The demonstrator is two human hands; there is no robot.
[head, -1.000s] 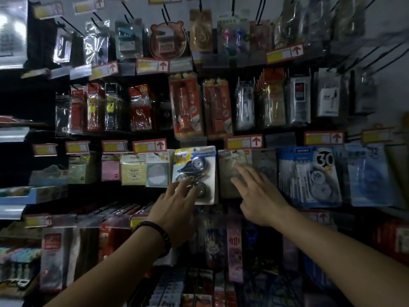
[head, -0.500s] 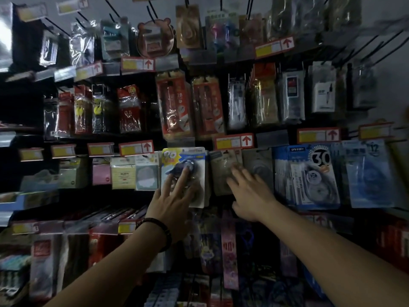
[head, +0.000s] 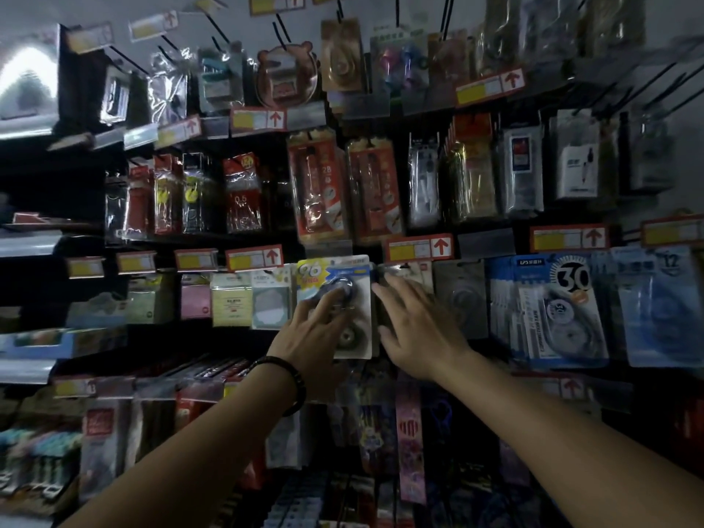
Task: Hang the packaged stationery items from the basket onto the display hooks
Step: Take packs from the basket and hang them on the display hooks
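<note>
A white blister pack of correction tape (head: 360, 299) with a yellow "96" burst hangs on a hook in the middle row of the display wall. My left hand (head: 310, 337), with a dark bead bracelet at the wrist, lies on the pack's front with straight fingers touching it. My right hand (head: 415, 329) has spread fingers pressed on the darker hanging packs (head: 404, 270) just right of it. The basket is out of view.
Rows of packaged stationery on hooks fill the wall, with red-and-yellow price tags (head: 419, 248) under each row. Blue correction tape packs (head: 556, 310) hang to the right, sticky notes (head: 231, 304) to the left, lanyards (head: 409, 432) below. Shelf edges (head: 26, 242) jut out at left.
Both hands moved up and forward onto the hanging packs. My left hand went from below the white pack to flat on its front; my right hand slid slightly left.
</note>
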